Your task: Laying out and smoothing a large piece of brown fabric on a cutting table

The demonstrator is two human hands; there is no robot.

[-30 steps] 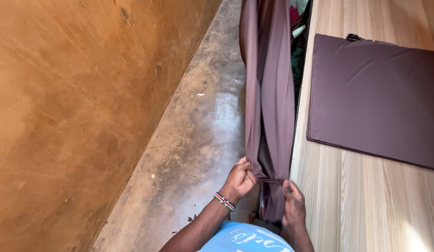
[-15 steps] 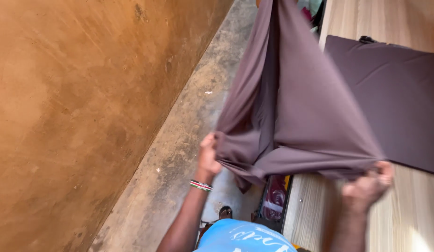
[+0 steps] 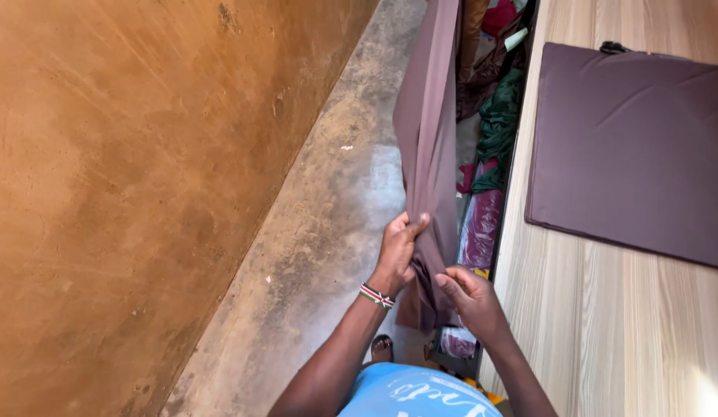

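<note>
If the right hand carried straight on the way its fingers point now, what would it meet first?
The right hand points up and left, its fingertips already at the hanging brown fabric. It would meet that first, then probably the left hand just beyond, though depth is unclear.

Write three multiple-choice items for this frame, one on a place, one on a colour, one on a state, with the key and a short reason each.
1. Where does the folded cloth lie?
A. on the wooden table
B. on the concrete floor
C. against the wall

2. What colour is the hanging fabric in the hands?
A. bright green
B. brownish purple
C. white

3. How does the left hand meet the fabric?
A. it hovers clear of it
B. it pinches the edge
C. it lies flat on the table

Key: 1 A, it rests flat on the table; 2 B, the long strip is brownish purple; 3 B, the left hand's fingers close on the edge, the right hand gripping beside it.
</note>
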